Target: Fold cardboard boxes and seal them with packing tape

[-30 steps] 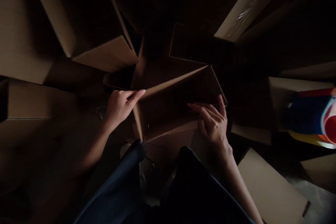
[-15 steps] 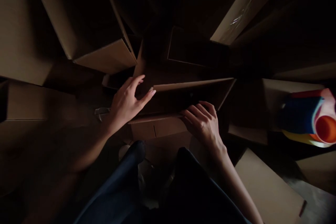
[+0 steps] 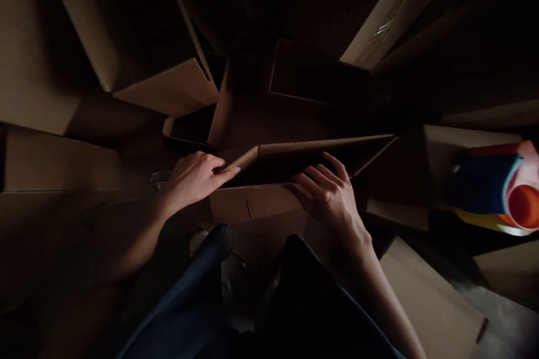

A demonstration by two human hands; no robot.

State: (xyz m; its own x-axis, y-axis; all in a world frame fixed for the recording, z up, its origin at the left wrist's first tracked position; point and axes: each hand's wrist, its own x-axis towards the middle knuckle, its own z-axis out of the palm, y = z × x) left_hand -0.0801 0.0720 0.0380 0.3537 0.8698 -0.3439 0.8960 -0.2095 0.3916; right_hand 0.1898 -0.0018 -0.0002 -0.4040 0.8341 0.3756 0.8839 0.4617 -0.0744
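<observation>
Between my hands, in front of my knees, is a brown cardboard box (image 3: 269, 202) with its top open and its inside in deep shadow. My left hand (image 3: 196, 174) grips the box's left edge, thumb on the near side and fingers curled over the far side. At the near edge, toward the right, my right hand (image 3: 330, 193) has its thumb outside and its fingers over the rim, the index finger raised. The lower part of the box is partly hidden by my knees.
Several other cardboard boxes surround me, including a large open one (image 3: 168, 90) at upper left and a taped one (image 3: 387, 28) at upper right. A blue, red and orange object (image 3: 484, 182) lies at right. A cardboard flap (image 3: 429, 297) is at lower right.
My left hand has come down from open air and closed on the box's left edge. That side of the box now angles inward. My right index finger has lifted.
</observation>
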